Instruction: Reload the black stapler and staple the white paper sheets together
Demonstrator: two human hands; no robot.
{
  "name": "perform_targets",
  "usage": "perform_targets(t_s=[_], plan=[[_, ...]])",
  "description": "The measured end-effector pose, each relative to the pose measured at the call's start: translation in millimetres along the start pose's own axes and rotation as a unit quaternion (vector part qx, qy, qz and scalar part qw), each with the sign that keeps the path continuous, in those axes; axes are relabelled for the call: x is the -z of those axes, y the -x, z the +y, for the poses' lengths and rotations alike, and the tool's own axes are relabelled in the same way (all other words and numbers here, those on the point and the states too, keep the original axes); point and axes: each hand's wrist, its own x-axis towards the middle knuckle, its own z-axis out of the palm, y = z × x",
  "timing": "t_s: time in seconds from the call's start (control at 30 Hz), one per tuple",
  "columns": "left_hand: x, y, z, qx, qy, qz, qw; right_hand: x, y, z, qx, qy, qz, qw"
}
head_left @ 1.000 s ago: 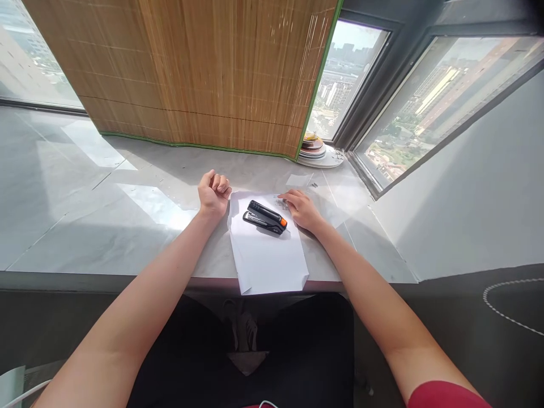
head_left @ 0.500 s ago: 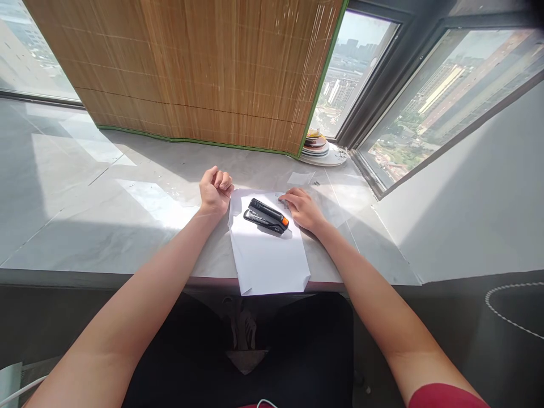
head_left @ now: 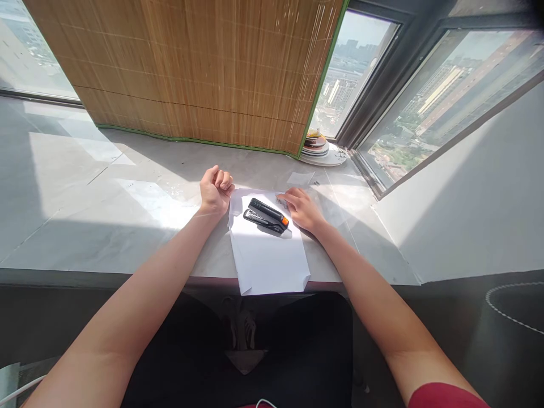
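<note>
On the sheet of white paper point(head_left: 272, 260) lies a black stapler point(head_left: 267, 215) with an orange end, its two arms spread apart. My left hand point(head_left: 216, 191) rests at the paper's upper left corner, palm turned up and fingers curled into a loose fist with nothing showing in it. My right hand point(head_left: 302, 207) lies at the paper's upper right, beside the stapler's orange end. Its fingers reach left, with the tips at a patch of small greyish bits point(head_left: 281, 201), too small to name.
The pale stone ledge point(head_left: 97, 238) runs beneath windows. A bamboo blind point(head_left: 191, 73) hangs at its back. Stacked plates point(head_left: 315, 148) stand in the far right corner. A small clear piece point(head_left: 301, 179) lies beyond my right hand, and a white wall point(head_left: 476, 198) borders the right.
The fingertips of my right hand have shifted slightly left over the small bits. My left hand, the stapler and the paper stay in place.
</note>
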Motion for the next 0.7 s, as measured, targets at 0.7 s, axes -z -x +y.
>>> perform_targets(t_s=[0.7], plan=[[2.7, -3.3, -2.1, -0.005, -0.011, -0.015, 1.000, -0.7, -0.1, 0.5, 0.006, 0.024, -0.001, 1.000]])
